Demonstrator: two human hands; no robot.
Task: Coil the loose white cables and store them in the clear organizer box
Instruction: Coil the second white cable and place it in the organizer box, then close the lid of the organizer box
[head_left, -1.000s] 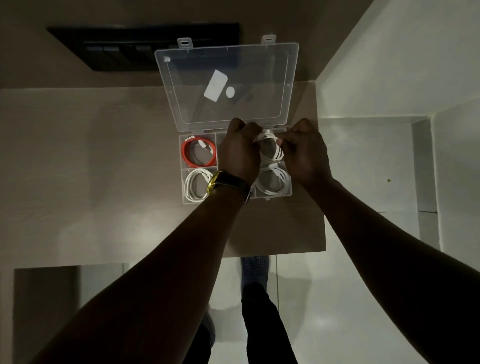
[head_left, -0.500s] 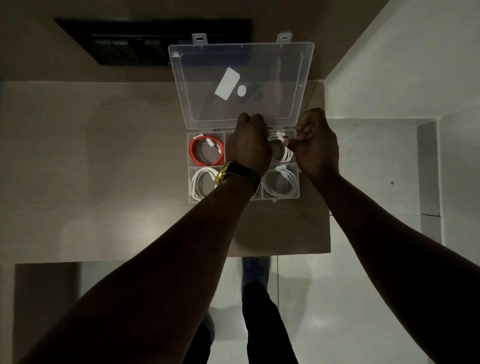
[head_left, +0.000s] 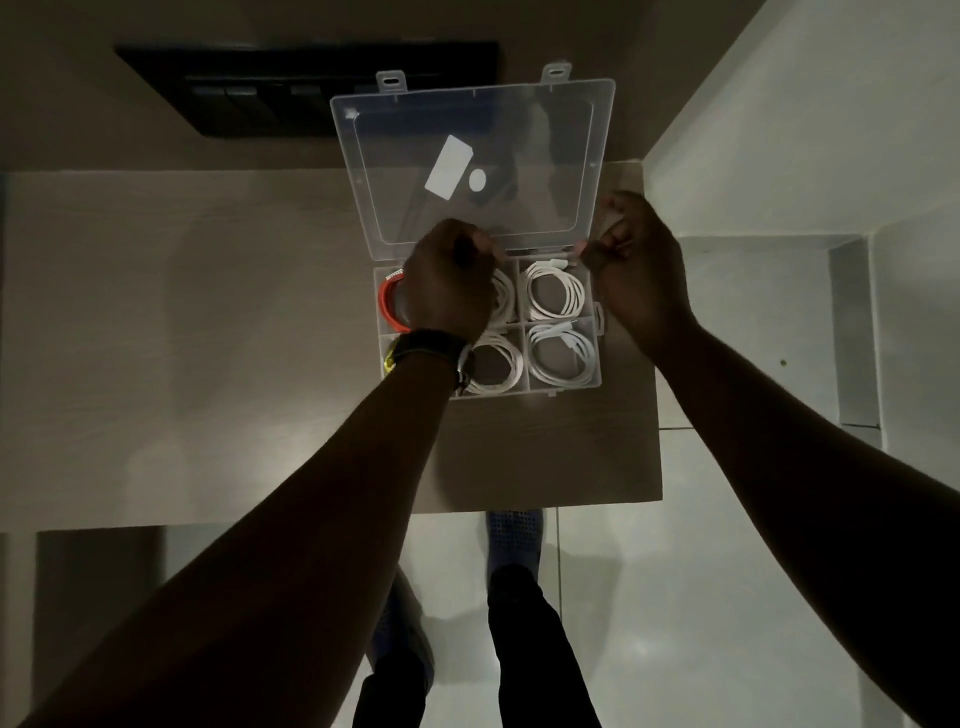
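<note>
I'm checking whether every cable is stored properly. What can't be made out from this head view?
- Near-left compartment: covered by the left wrist and watch.
- Red cable: mostly behind the left hand.
- Right hand grip at the lid corner: fingers curl away, contents unclear.
- Lid stickers: too small to read.

A dim room indoors, most likely in a home or a small office. A pale wood-grain surface (head_left: 208, 338) runs along a plain wall that carries a black panel (head_left: 306, 88) with what look like switches. The floor (head_left: 675, 597) is glossy light tile with visible grout lines. A white wall (head_left: 831, 119) closes the right side. On the surface sits a clear organizer box (head_left: 597, 317) of coiled cables (head_left: 556, 291), household tidying gear.
</note>
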